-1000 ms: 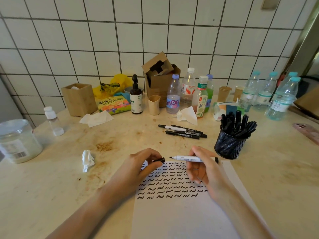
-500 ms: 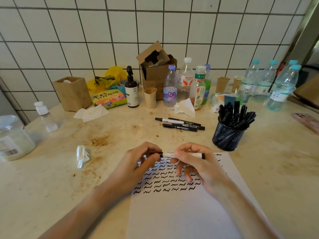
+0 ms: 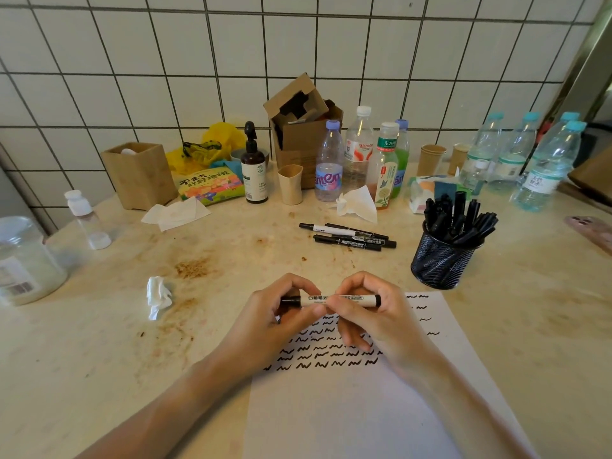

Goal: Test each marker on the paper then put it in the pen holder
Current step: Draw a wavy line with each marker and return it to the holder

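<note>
A white marker (image 3: 352, 300) with black ends lies level between both my hands, just above the top of the paper (image 3: 361, 409). My left hand (image 3: 268, 319) pinches its black cap end, and my right hand (image 3: 371, 318) grips the white barrel. The cap sits on the marker. Rows of black squiggles cover the paper's upper part. Three more markers (image 3: 347, 236) lie on the table beyond my hands. The black mesh pen holder (image 3: 440, 260), full of several black markers, stands to the right of them.
Bottles (image 3: 357, 154), paper cups, a cardboard box (image 3: 301, 127) and a wooden box (image 3: 139, 173) line the tiled wall. A crumpled tissue (image 3: 158, 294) lies left of my hands, a big jar (image 3: 23, 260) at the far left, a phone (image 3: 592, 228) at the right edge.
The cap in my left hand and the marker in my right were apart; they came together and the cap now sits on the marker.
</note>
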